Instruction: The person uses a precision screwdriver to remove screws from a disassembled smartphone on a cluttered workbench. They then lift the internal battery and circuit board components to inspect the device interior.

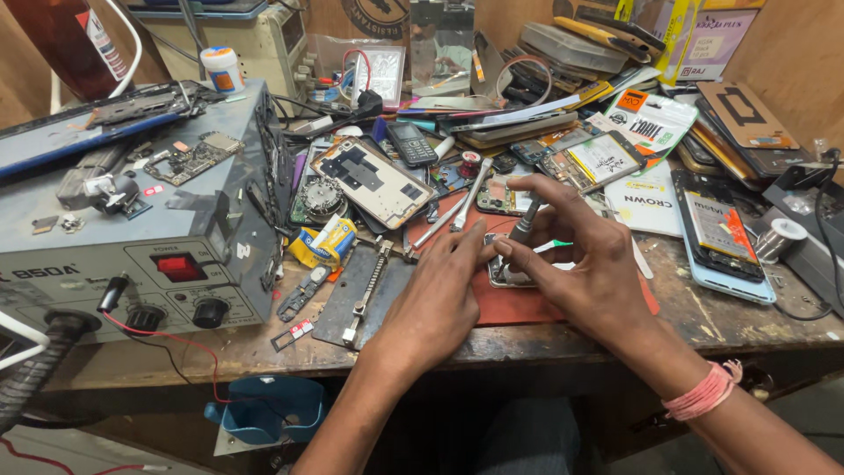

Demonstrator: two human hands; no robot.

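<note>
Hands meet over a small opened phone [508, 268] that lies flat on a red mat [519, 303] near the front edge of the wooden bench [703, 317]. Left hand [440, 295] rests palm down on the mat, fingers together and extended, fingertips pressing the left edge of the phone. Right hand [585, 264] sits just right of the phone; thumb and 2 fingers are clamped on a grey screwdriver [526, 222], held nearly upright with its tip hidden behind the fingers, so contact with the phone cannot be confirmed. Right wrist carries a pink thread band [703, 393]. Left of the mat lies a dark metal plate [352, 303] with a slim clamp bar across it. A pair of tweezers [457, 211] lies behind the hands, angled toward the back. Grey rework station [132, 237] with a red switch and 2 black knobs occupies the left of the bench, with loose circuit boards on top. Black keypad phone [411, 142] sits farther back in the clutter. Smartphone with its back removed [719, 230] lies to the right, beside a solder spool [781, 236].
</note>
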